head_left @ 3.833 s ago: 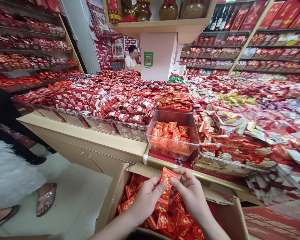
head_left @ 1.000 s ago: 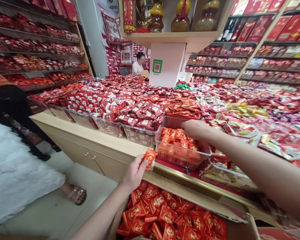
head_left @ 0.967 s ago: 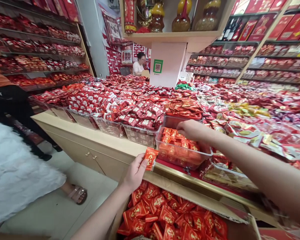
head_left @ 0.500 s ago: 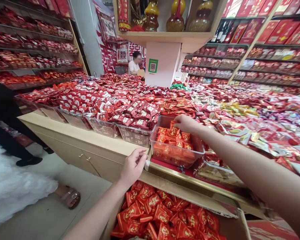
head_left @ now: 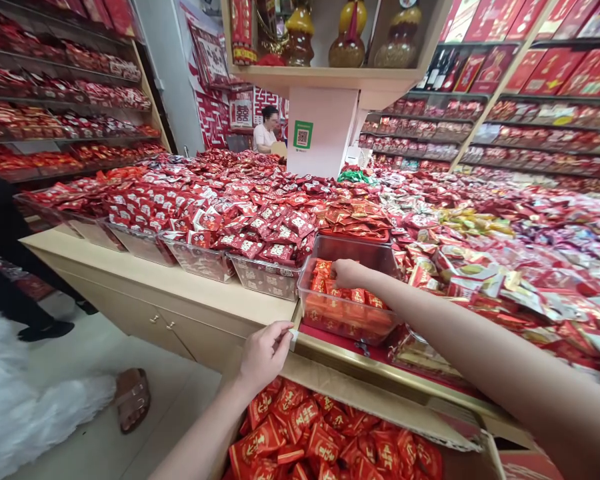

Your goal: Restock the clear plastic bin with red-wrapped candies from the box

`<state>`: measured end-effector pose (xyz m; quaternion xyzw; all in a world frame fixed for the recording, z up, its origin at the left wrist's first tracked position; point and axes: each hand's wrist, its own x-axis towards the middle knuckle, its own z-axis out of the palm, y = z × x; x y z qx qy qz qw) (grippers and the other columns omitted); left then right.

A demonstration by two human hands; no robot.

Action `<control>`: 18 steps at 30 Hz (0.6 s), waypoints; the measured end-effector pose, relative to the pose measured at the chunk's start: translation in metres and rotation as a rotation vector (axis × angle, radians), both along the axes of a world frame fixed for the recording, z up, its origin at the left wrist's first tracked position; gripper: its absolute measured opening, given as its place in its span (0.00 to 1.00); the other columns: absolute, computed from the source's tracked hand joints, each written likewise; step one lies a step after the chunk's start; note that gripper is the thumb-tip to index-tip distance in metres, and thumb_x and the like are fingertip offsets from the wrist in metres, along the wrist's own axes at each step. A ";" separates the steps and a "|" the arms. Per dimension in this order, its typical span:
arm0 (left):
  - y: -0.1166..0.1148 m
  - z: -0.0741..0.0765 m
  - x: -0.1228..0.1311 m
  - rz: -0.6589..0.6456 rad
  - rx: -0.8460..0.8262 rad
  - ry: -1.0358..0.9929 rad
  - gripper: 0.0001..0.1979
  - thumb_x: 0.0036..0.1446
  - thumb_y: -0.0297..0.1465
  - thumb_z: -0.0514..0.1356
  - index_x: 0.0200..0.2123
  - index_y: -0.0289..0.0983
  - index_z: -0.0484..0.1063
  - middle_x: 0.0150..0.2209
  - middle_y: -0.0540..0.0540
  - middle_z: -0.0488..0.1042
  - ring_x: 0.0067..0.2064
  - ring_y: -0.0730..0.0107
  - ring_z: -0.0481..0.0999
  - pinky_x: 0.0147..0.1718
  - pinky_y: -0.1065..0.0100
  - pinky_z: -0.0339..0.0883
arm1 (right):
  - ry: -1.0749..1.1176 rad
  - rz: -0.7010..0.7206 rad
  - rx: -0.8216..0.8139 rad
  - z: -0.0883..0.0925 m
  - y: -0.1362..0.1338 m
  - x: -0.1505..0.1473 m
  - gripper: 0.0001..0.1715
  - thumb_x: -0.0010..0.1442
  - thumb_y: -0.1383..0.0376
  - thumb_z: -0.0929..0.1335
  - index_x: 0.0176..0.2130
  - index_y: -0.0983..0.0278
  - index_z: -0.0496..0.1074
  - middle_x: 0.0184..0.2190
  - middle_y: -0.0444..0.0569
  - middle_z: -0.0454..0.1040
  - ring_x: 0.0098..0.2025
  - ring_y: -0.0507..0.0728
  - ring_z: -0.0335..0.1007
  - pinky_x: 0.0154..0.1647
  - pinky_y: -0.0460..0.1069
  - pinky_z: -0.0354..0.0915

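Note:
My right hand [head_left: 350, 274] reaches into a clear plastic bin [head_left: 347, 320] partly filled with orange-red candy packets [head_left: 360, 296]. Its fingers are curled down onto a packet, and the fingertips are mostly hidden. My left hand [head_left: 266, 353] is held near the counter's front corner, palm turned inward, with loosely bent fingers and thumb and nothing in them. Below it stands an open cardboard box [head_left: 380, 393] full of similar red candy packets [head_left: 325, 437] with gold lettering.
Bins of dark red packets [head_left: 270, 273] line the wooden counter [head_left: 180, 287] on the left. More packets heap up at the right. A sandalled foot [head_left: 133, 400] and white fluffy fabric [head_left: 40, 393] are at lower left. A person [head_left: 265, 130] is at the back.
My right hand has moved left and lower within the bin, onto the packets. My left hand is slightly lower in view. The sandalled foot has shifted and the camera view has turned a little.

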<state>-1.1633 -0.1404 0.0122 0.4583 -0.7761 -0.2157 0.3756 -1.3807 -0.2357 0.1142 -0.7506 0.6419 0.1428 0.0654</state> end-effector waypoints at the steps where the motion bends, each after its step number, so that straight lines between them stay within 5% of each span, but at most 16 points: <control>1: 0.001 0.000 0.000 -0.003 -0.010 -0.009 0.10 0.56 0.31 0.53 0.39 0.39 0.70 0.34 0.46 0.77 0.33 0.69 0.76 0.30 0.72 0.69 | -0.004 0.009 -0.047 -0.002 0.000 0.000 0.14 0.48 0.70 0.67 0.39 0.68 0.72 0.39 0.55 0.74 0.40 0.58 0.70 0.33 0.46 0.62; 9: 0.003 0.004 -0.001 -0.018 -0.071 -0.076 0.10 0.55 0.30 0.52 0.38 0.40 0.71 0.35 0.47 0.77 0.34 0.69 0.76 0.29 0.73 0.69 | -0.223 0.127 -0.114 -0.011 0.000 0.006 0.16 0.50 0.63 0.68 0.41 0.67 0.70 0.38 0.52 0.75 0.39 0.57 0.70 0.36 0.45 0.62; 18: 0.004 0.002 0.000 -0.044 -0.102 -0.157 0.09 0.56 0.29 0.52 0.37 0.40 0.71 0.35 0.48 0.77 0.35 0.67 0.76 0.34 0.69 0.68 | -0.177 0.183 -0.072 -0.015 -0.007 0.020 0.17 0.50 0.60 0.68 0.39 0.66 0.71 0.36 0.52 0.75 0.36 0.56 0.70 0.32 0.45 0.61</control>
